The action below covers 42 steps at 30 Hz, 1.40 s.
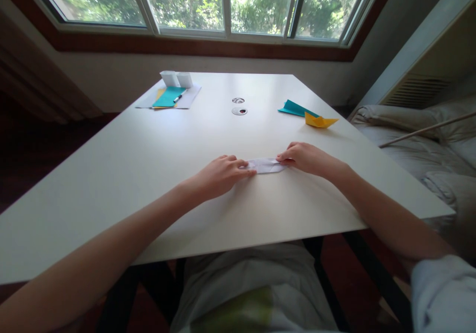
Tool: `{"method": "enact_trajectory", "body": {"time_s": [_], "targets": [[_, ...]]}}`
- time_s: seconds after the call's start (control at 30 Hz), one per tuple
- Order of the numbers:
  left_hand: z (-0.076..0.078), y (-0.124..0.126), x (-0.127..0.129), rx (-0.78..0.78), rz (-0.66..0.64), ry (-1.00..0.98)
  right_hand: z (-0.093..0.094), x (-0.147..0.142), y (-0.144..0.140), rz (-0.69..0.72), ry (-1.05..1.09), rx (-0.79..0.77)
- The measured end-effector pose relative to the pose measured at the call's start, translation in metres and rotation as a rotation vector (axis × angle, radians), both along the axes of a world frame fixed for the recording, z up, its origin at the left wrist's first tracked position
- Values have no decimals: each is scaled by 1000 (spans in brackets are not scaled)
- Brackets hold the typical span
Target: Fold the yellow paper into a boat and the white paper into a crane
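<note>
A small folded piece of white paper (265,166) lies near the middle of the white table, between my two hands. Its left end is in the fingers of my left hand (225,174), thumb on the near side and fingertips on the far side. My right hand (303,158) pinches the right end between thumb and fingers. Both ends of the paper are partly hidden under my fingers.
On the table (130,184), a yellow paper boat (320,121) and a teal paper plane (297,108) sit at the far right. At the far left are teal sheets (169,96), a marker (180,96) and white paper boxes (170,79). Round metal-rimmed fittings (239,111) lie beyond my hands.
</note>
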<state>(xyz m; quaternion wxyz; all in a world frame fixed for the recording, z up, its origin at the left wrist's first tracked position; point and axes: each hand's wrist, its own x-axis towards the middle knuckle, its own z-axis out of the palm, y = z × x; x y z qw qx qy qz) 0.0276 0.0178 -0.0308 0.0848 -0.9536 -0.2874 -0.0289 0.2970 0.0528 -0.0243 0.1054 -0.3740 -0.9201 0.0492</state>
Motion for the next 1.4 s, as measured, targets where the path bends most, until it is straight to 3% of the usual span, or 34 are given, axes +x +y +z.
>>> {"method": "enact_trajectory", "body": {"time_s": [0.17, 0.33, 0.57, 0.7, 0.87, 1.0, 1.1, 1.2, 1.3, 1.4], "targets": [[9, 2, -12, -121, 55, -23, 0, -5, -6, -6, -46, 56], [8, 8, -21, -204, 15, -136, 1, -14, -11, 17, -87, 148], [4, 9, -20, -150, 42, -119, -11, -28, -14, 145, -92, 217], [-1, 8, -13, -87, 121, -152, -13, -36, -14, 101, -122, 255], [-7, 11, -5, -94, 195, -342, -11, -42, -12, 43, -85, 271], [-1, 13, -6, -269, 263, -487, -3, -42, -14, -18, 96, 162], [5, 12, -7, -492, 311, -560, 2, -40, -16, -63, 232, -43], [3, 11, -6, -637, 294, -541, 1, -37, -13, 0, 263, -220], [-3, 9, -3, -493, 243, -481, -7, -36, -8, 39, 256, -278], [-8, 8, -1, -303, 115, -470, -13, -37, -5, 31, 277, -265]]}}
